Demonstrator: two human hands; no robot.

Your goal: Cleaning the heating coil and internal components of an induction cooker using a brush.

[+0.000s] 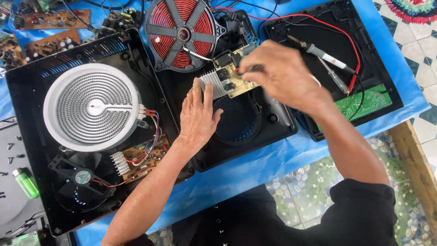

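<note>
My left hand (196, 115) lies flat, fingers apart, on the ribbed metal heat sink (216, 83) and the edge of a black cooker base (255, 132). My right hand (278, 73) is closed on a thin dark-handled tool (251, 69), its tip over the yellowish circuit board (234, 73) fixed to the heat sink. A round red copper coil (182, 33) lies tilted just behind the board, wired to it. Below the board is a round fan grille (236, 119) in the base.
To the left sits a second opened cooker with a white ribbed heating disc (91, 107), a small fan (82, 176) and a brown board (145, 157). At right, a black lid (346, 50) holds a test probe with red lead (325, 57) and a green board (364, 101). A green lighter (26, 183) lies far left.
</note>
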